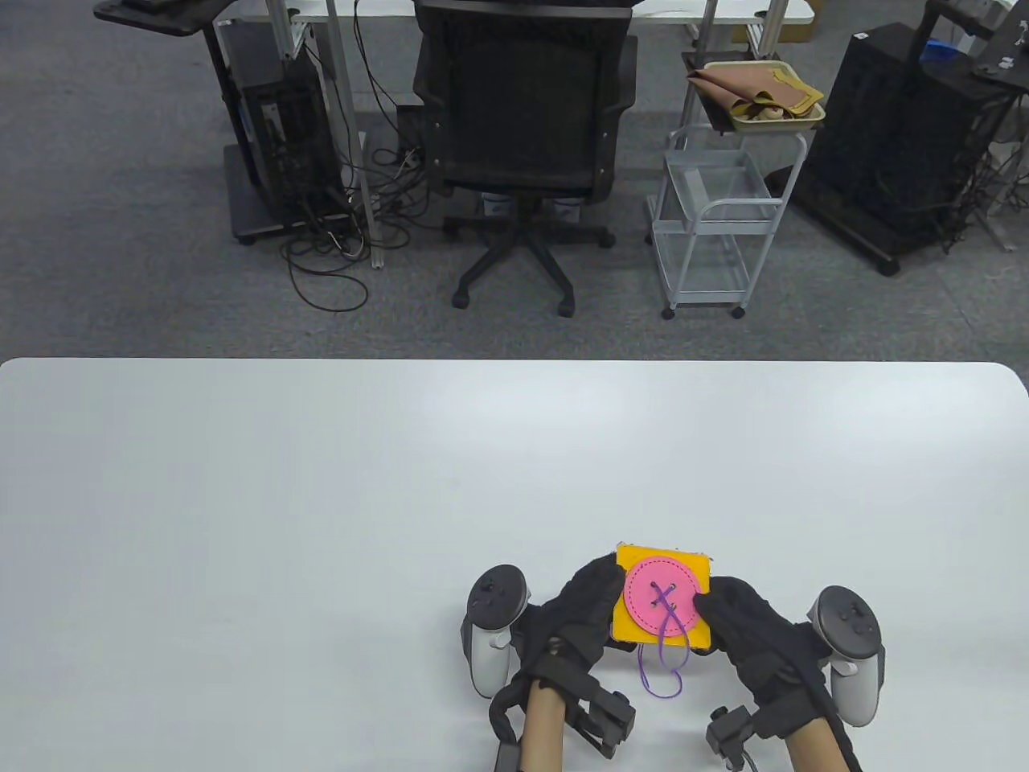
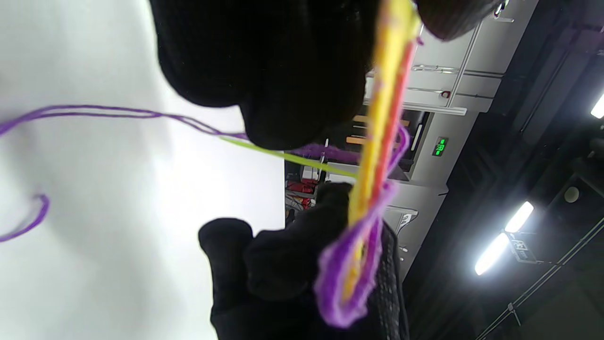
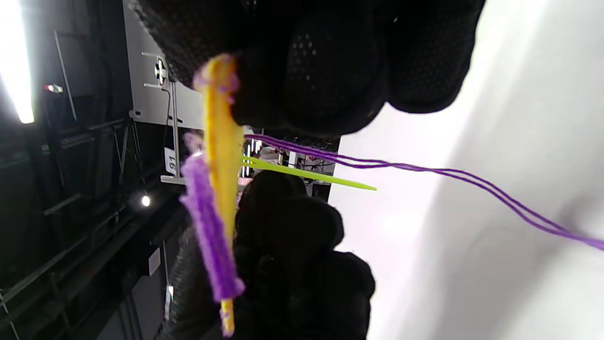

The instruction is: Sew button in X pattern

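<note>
A yellow felt square (image 1: 696, 577) carries a pink button (image 1: 648, 605) laced with a purple X of thread. My left hand (image 1: 585, 613) grips the square's left edge and my right hand (image 1: 735, 623) grips its right edge, holding it just above the table. A loop of purple thread (image 1: 662, 682) hangs from the near edge. In the left wrist view the square (image 2: 377, 141) is edge-on, with a green needle (image 2: 292, 158) sticking out of its underside. The right wrist view shows the same needle (image 3: 311, 175) and a doubled thread (image 3: 424, 170) trailing away.
The white table (image 1: 321, 498) stretches far to the left and ahead of my hands. Beyond its far edge stand an office chair (image 1: 522, 137) and a white trolley (image 1: 715, 217) on the carpet.
</note>
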Demonstrator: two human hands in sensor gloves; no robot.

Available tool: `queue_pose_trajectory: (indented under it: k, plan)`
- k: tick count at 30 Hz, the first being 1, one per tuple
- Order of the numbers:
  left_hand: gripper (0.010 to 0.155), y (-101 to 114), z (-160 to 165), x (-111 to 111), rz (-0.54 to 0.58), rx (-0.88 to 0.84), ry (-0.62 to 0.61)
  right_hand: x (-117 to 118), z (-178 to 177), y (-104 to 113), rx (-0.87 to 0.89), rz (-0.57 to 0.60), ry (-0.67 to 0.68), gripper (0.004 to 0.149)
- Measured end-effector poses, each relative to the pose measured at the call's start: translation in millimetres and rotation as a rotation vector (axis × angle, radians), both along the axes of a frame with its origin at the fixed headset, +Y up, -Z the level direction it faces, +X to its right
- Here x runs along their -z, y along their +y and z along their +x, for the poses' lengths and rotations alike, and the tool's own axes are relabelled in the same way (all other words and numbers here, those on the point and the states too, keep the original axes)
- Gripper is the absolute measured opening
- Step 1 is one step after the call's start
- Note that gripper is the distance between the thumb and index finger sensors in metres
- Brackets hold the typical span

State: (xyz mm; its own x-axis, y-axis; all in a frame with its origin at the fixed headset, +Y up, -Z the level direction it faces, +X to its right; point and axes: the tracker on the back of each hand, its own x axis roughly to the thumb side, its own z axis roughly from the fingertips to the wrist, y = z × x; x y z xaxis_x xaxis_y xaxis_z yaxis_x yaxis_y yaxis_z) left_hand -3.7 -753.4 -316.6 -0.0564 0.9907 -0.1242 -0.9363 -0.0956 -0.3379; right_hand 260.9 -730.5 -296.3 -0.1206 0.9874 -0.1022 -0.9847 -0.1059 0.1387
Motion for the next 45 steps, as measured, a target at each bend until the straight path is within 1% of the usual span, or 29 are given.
queue_pose_trajectory:
  k: [5, 8, 12, 16, 22, 28, 35, 38, 45]
  plan:
    - [0.050, 0.8, 0.4, 0.1, 0.014, 0.050, 0.023, -1.9, 4.0, 4.0, 0.049, 0.011, -0.021, 0.043]
    - [0.048, 1.2, 4.6, 0.2, 0.018, 0.097, 0.012, -2.9, 4.7, 5.5, 0.071, 0.016, -0.031, 0.043]
    - [0.050, 3.9, 14.6, 0.0, 0.048, 0.200, -0.046, -3.9, 4.8, 6.7, 0.096, 0.019, -0.038, 0.043]
    - [0.055, 7.0, 22.7, -0.6, 0.081, 0.270, -0.127, -4.1, 4.6, 6.9, 0.098, 0.016, -0.040, 0.043]
    - [0.054, 10.6, 28.5, -1.6, 0.143, 0.337, -0.146, -5.0, 3.5, 7.6, 0.109, 0.001, -0.044, 0.043]
    - [0.049, 13.0, 34.5, -2.7, 0.178, 0.390, -0.158, -5.2, 3.0, 7.4, 0.110, -0.006, -0.046, 0.043]
    - [0.045, 14.5, 35.6, -3.4, 0.189, 0.416, -0.164, -5.3, 3.1, 7.3, 0.115, -0.014, -0.048, 0.043]
    - [0.042, 16.1, 37.0, -3.8, 0.211, 0.436, -0.149, -5.4, 2.7, 7.1, 0.117, -0.019, -0.049, 0.043]
    - [0.038, 16.2, 35.9, -3.8, 0.209, 0.438, -0.143, -5.5, 3.8, 7.7, 0.124, -0.024, -0.059, 0.043]
